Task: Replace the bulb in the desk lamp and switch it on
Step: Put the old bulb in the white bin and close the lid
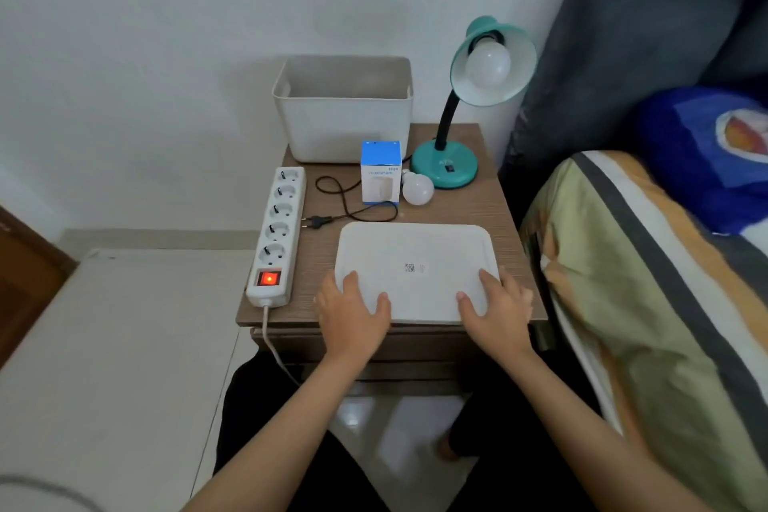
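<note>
one blue and white box stands mid-worktop; its print is too blurred to read. the white tray carries a small code mark, unreadable. two bulbs counted: one bulb in the teal lamp, unlit, and one loose bulb lying just beside the box, touching the lamp base. one power strip, five sockets, red switch lit; the lamp plug lies loose beside it. one empty bin at the back. left hand and right hand rest flat on the tray's near corners, fingers straight, gripping nothing. both bulbs lie well beyond the hands.
</note>
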Demonstrator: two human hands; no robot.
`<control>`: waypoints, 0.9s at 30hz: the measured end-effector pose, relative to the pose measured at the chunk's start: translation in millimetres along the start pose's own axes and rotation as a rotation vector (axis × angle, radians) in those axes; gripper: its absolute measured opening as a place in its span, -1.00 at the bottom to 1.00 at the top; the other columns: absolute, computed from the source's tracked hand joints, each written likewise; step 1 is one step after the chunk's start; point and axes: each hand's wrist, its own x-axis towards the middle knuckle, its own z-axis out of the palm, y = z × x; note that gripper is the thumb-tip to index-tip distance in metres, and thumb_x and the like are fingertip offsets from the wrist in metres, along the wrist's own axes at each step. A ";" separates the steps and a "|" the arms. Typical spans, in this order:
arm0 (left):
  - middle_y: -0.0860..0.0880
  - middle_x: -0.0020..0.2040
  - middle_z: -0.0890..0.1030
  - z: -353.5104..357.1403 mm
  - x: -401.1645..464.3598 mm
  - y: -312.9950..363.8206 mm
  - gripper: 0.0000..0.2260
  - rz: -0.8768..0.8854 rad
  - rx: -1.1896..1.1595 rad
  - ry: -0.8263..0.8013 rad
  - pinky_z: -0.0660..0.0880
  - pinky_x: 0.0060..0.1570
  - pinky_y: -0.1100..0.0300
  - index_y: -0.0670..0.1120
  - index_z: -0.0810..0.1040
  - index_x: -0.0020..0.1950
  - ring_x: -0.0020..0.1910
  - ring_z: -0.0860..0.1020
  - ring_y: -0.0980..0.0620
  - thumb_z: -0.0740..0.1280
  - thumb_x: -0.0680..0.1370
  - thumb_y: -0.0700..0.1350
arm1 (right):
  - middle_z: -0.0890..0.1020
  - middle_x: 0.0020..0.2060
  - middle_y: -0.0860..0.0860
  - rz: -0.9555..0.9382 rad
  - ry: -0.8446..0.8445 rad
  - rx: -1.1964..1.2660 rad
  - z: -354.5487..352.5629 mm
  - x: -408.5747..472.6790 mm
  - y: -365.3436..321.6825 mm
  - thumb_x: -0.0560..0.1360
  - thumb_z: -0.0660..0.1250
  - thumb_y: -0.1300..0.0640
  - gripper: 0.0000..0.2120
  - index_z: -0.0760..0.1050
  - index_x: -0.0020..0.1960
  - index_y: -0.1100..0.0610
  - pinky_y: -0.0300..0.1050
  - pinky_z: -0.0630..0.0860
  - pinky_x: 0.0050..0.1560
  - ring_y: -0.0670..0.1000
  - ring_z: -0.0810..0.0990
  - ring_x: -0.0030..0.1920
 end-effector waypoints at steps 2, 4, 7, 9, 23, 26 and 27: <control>-0.25 0.32 0.31 4.3 3.4 -1.0 -0.51 0.003 0.025 -0.008 0.31 0.28 -0.11 -0.14 0.37 0.30 0.24 0.29 -0.25 0.30 0.45 0.08 | 0.27 0.43 0.21 0.022 -0.016 -0.016 1.9 3.0 -1.7 0.47 0.32 -0.08 -0.45 0.35 0.38 0.12 0.16 0.16 0.35 0.28 0.19 0.35; -0.24 0.33 0.29 7.1 5.4 -1.7 -0.51 -0.007 0.022 -0.017 0.32 0.27 -0.11 -0.13 0.35 0.30 0.25 0.26 -0.22 0.29 0.46 0.08 | 0.24 0.43 0.20 0.024 0.010 -0.027 2.7 5.9 -5.7 0.46 0.33 -0.06 -0.46 0.36 0.36 0.13 0.19 0.15 0.36 0.28 0.17 0.35; -0.23 0.37 0.27 6.4 8.8 -1.5 -0.52 -0.011 -0.023 0.003 0.30 0.29 -0.09 -0.13 0.34 0.32 0.31 0.23 -0.21 0.29 0.47 0.07 | 0.26 0.41 0.17 -0.008 0.085 -0.008 0.7 17.4 -20.6 0.45 0.34 -0.02 -0.50 0.40 0.33 0.14 0.17 0.14 0.36 0.25 0.18 0.35; -0.22 0.42 0.23 1.3 15.8 0.3 -0.51 0.028 -0.054 0.032 0.26 0.32 -0.07 -0.15 0.35 0.33 0.37 0.18 -0.20 0.30 0.48 0.04 | 0.33 0.38 0.15 -0.077 0.128 0.033 -3.4 30.9 -39.0 0.46 0.34 0.01 -0.53 0.42 0.32 0.15 0.14 0.18 0.35 0.22 0.24 0.33; -0.19 0.50 0.14 -63.3 188.3 35.8 -0.49 0.169 -0.119 0.173 0.24 0.40 -0.13 -0.19 0.32 0.36 0.48 0.11 -0.17 0.34 0.47 -0.04 | 0.41 0.17 0.12 -0.222 -0.037 0.133 10.9 155.8 -104.6 0.39 0.41 0.09 -0.47 0.40 0.34 0.01 0.02 0.51 0.10 0.14 0.49 0.11; -0.17 0.51 0.14 -57.5 205.7 39.1 -0.48 0.172 -0.118 0.164 0.21 0.42 -0.10 -0.18 0.29 0.38 0.50 0.09 -0.15 0.33 0.49 -0.03 | 0.41 0.18 0.08 -0.235 -0.028 0.118 23.3 164.1 -101.6 0.40 0.44 0.05 -0.47 0.41 0.34 -0.03 0.01 0.54 0.06 0.09 0.49 0.11; -0.17 0.51 0.14 -54.4 208.4 39.9 -0.48 0.174 -0.118 0.159 0.20 0.43 -0.09 -0.18 0.29 0.39 0.50 0.09 -0.14 0.33 0.49 -0.03 | 0.41 0.17 0.07 -0.238 -0.018 0.127 26.2 165.2 -101.2 0.41 0.43 0.06 -0.49 0.42 0.33 -0.02 -0.01 0.55 0.04 0.08 0.50 0.11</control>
